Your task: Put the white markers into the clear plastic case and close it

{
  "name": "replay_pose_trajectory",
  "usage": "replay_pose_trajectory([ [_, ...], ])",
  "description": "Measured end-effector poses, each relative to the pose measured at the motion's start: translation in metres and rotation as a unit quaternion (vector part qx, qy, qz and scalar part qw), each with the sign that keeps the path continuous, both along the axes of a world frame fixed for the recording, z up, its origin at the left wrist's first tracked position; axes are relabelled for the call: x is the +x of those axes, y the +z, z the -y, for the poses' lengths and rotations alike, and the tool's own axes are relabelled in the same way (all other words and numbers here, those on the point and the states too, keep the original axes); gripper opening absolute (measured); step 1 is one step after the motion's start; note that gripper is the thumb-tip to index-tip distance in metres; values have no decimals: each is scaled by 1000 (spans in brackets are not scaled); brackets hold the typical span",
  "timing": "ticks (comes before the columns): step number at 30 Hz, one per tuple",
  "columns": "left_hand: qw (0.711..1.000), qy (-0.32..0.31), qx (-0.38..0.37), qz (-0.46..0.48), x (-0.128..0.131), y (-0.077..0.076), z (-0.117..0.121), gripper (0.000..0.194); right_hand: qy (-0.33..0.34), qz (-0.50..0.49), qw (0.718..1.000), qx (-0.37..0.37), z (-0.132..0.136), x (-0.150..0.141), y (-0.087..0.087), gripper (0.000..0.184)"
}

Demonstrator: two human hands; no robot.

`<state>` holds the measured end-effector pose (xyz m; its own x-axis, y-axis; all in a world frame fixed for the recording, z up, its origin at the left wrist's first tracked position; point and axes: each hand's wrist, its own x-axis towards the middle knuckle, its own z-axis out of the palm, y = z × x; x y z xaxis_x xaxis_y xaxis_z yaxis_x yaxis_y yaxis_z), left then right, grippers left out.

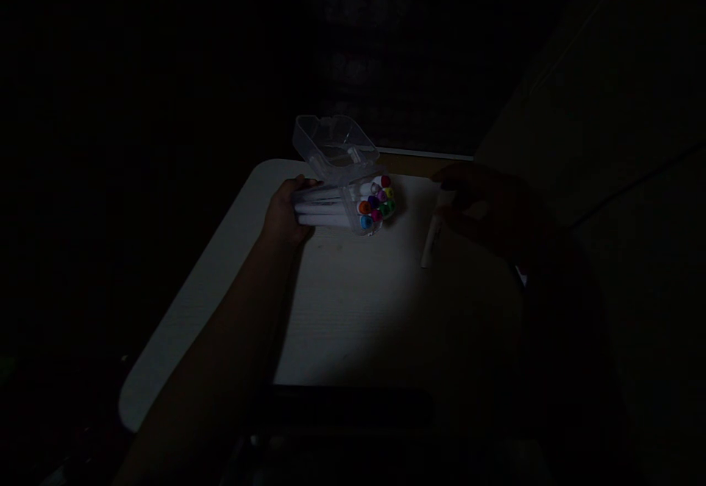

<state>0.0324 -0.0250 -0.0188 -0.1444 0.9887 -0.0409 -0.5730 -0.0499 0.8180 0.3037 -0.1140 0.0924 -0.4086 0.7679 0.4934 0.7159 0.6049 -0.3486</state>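
Note:
My left hand (285, 212) grips the base end of a clear plastic case (356, 181), which lies tilted on its side with its hinged lid (334, 140) swung open. Inside, several white markers (325, 210) lie together, their coloured ends (378, 203) in red, yellow, green, purple, orange and blue facing right. To the right, in deep shadow, my right hand (477, 206) pinches a single white marker (431, 240) between thumb and fingers. That marker slants down to the left, with dark print on its barrel.
A pale wood-grain table (342, 309) with rounded corners lies under both hands. At its far side runs a brownish strip with a light edge (424, 154). A wall (623, 104) with a thin dark cable stands at the right. Most surroundings are too dark to make out.

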Motion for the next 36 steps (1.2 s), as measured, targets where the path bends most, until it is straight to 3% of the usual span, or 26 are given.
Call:
replay_pose_trajectory([
  [8,1000,1,-21,17,1,2,1,16,-70,-6,975,210,12,-1,14,39],
  [11,1000,0,-17,10,0,0,-1,17,-71,-85,961,254,12,-5,12,35],
  [16,1000,-6,-24,4,-3,-4,-4,17,-49,-225,939,254,4,0,6,31],
  [20,1000,-6,-28,-8,-3,-4,-3,18,-81,-219,937,261,5,3,8,33],
  [26,1000,2,-19,-17,-3,-5,-3,18,-135,-224,934,245,22,-14,12,23],
  [31,1000,-4,-19,1,-2,-4,-2,18,-118,-264,926,241,22,-24,7,23],
  [36,1000,-8,-24,3,-2,-2,-1,17,-67,-244,952,174,21,-39,0,19],
])
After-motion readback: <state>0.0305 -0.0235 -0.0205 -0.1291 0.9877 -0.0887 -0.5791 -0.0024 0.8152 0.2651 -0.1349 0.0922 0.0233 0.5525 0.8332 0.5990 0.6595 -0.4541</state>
